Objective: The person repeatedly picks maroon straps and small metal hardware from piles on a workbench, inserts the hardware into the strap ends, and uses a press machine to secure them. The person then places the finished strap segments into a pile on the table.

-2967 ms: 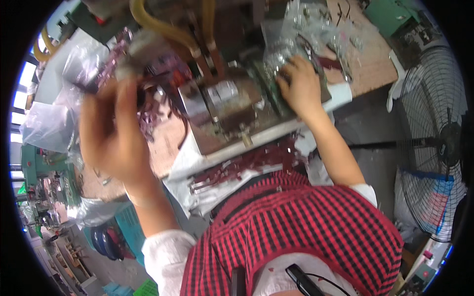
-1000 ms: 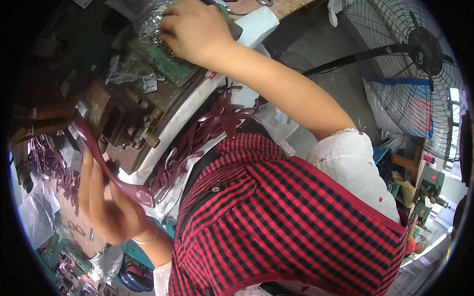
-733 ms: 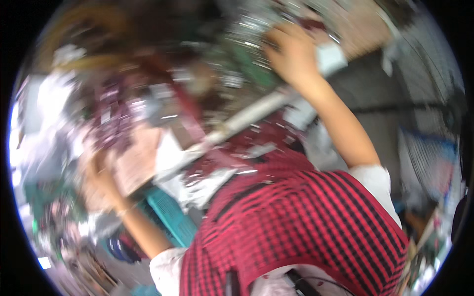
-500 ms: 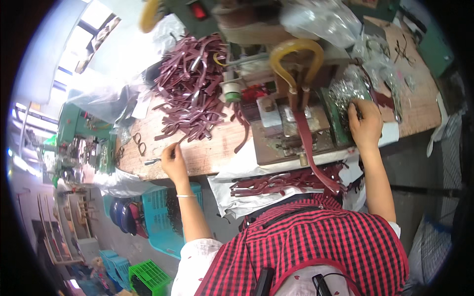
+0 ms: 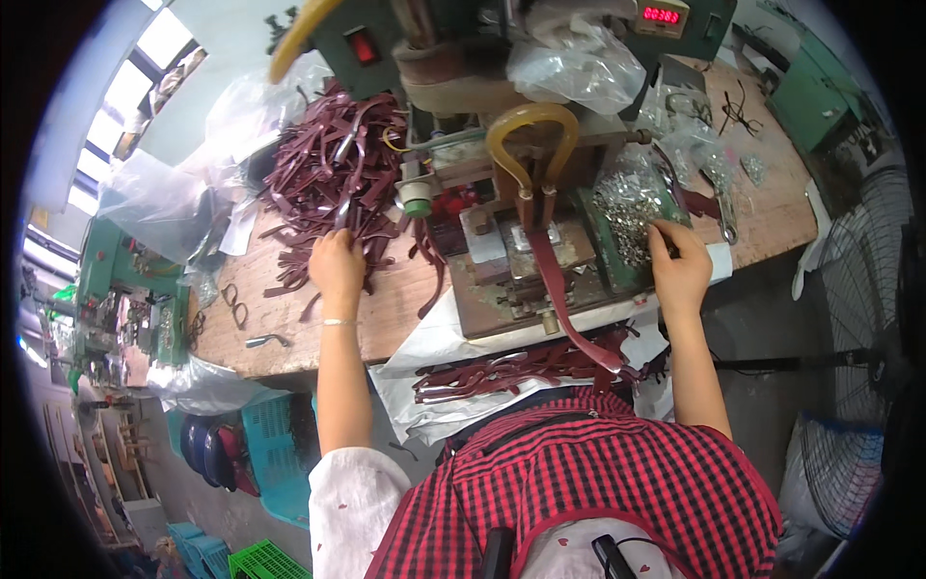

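Observation:
My left hand [image 5: 338,262] rests at the near side of a large pile of maroon straps [image 5: 328,174]. Its fingers are closed together on the straps, their tips partly hidden. At the green tray [image 5: 612,259] of small silver metal pieces [image 5: 632,217], my right hand [image 5: 681,262] has curled fingers and thumb close together; anything between them is too small to make out. Between the hands stands a press machine [image 5: 444,68] with a yellow looped tube [image 5: 533,121]. One maroon strap [image 5: 564,309] runs from the press down toward my lap, where more straps [image 5: 502,372] lie on white cloth.
Scissors [image 5: 235,306] and a small dark-handled tool [image 5: 267,340] lie on the table's left part. Clear plastic bags [image 5: 577,68] and a metal tool [image 5: 727,220] are at the back and right. A fan [image 5: 849,367] stands at the far right, blue crates [image 5: 275,449] below left.
My left hand has moved forward from the table's front part onto the strap pile. My right hand stays at the tray of metal pieces. The whole view has shifted slightly.

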Available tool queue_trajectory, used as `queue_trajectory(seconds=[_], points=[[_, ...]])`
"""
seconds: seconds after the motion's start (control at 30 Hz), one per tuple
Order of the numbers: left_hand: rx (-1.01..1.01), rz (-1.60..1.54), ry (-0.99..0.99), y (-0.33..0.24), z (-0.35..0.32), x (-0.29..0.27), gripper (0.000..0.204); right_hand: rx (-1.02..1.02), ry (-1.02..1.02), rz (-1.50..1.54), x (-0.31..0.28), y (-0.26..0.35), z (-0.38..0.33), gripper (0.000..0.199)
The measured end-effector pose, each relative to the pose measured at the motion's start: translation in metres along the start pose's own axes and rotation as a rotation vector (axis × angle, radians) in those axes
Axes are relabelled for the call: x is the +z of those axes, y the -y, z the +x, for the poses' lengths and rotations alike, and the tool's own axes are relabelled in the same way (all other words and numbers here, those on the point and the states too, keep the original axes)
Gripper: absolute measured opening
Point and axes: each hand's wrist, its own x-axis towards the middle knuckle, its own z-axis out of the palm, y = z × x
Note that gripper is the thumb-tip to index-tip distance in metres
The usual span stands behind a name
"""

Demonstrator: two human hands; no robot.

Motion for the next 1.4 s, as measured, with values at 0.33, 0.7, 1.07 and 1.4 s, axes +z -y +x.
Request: queue_trajectory(seconds=[0.33, 0.7, 1.07, 1.4], points=[[-0.548, -1.386, 0.322, -0.055, -0.007, -0.08, 0.028, 0.075, 0.44, 0.513, -0.017, 0.081, 0.024, 0.015], [-0.158, -1.511, -0.223, -0.128, -0.005, -0.147, 0.007, 0.377, 0.36, 1.018, 0.039, 0.115, 0.017, 0.046], [0.479, -1.036, -0.316, -0.171, -0.002, -0.165, 0.009, 0.376, 0.491, 1.113, -0.002, 0.151, 0.005, 0.061], [0.157, -1.292, -0.455, -0.154, 0.02, -0.193, 0.016, 0.234, 0.264, 0.857, 0.038, 0.137, 0.002, 0.057]])
